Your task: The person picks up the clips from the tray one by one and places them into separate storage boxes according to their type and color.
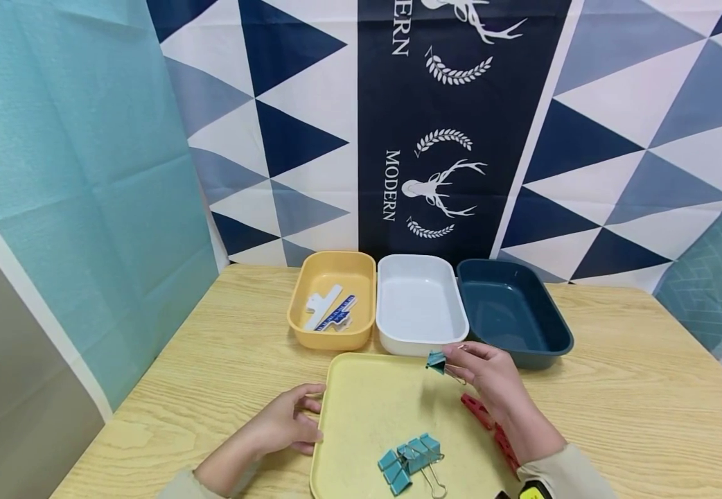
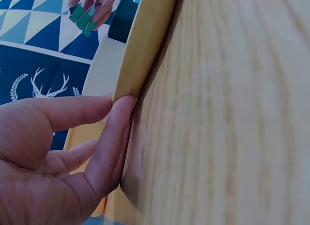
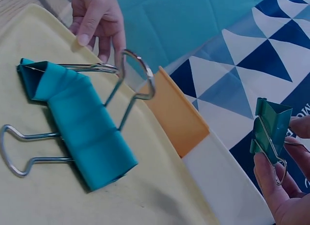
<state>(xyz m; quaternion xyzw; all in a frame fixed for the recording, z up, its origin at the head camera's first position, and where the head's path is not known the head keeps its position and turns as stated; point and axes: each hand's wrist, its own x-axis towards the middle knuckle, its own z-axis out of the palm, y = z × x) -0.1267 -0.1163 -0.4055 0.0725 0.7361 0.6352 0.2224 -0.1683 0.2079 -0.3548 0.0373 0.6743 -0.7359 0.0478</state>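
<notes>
My right hand (image 1: 488, 374) pinches a teal binder clip (image 1: 436, 361) by its wire handles, raised over the far edge of a pale yellow tray (image 1: 361, 388). On the tray's left rim is my left hand (image 1: 286, 419); in the left wrist view its thumb and fingers pinch the rim (image 2: 145, 45). Teal binder clips (image 1: 420, 452) lie bunched near the front of the tray, and one fills much of the right wrist view with its wire handles spread. Red clips (image 1: 477, 410) rest along the tray's right side, partly hidden by my right forearm.
Behind the tray stand a yellow bin (image 1: 295, 326), a white bin (image 1: 423, 346) and a dark blue bin (image 1: 560, 333), side by side. Inside the yellow one lie a white clip (image 1: 323, 306) and a blue patterned clip (image 1: 337, 313). A patterned cloth (image 1: 311, 118) hangs behind the wooden table (image 1: 211, 360).
</notes>
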